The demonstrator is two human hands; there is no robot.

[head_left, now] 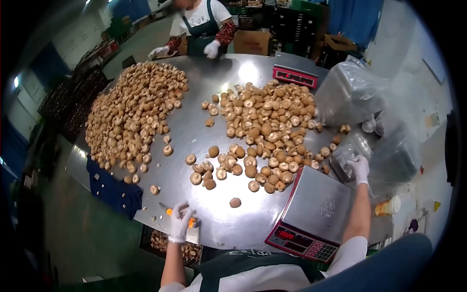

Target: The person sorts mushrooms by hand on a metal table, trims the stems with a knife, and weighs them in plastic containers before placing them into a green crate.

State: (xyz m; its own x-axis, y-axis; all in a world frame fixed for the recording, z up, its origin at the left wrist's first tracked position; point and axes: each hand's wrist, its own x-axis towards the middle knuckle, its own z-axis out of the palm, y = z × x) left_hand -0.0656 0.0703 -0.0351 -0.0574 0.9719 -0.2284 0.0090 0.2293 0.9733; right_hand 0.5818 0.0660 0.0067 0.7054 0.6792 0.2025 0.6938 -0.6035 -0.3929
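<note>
My left hand (pixel 180 225), in a white glove, is at the near edge of the metal table with its fingers bent around an orange-handled knife (pixel 169 211). The knife's handle shows on both sides of the hand, and its short blade points away to the left. On the right, my gloved right hand (pixel 359 169) grips the edge of a clear plastic tray (pixel 346 155), which may be one of a stack. Beside that arm stands a scale (pixel 316 204) with a lit red display. Loose mushrooms (pixel 272 112) lie between the scale and the far side.
A large mushroom heap (pixel 136 112) covers the table's left side. Bagged trays (pixel 348 92) stand at the right, near a paper cup (pixel 387 206). A second scale (pixel 295 73) sits at the back. Across the table stands a gloved person (pixel 202 29). A crate (pixel 160 241) is below the near edge.
</note>
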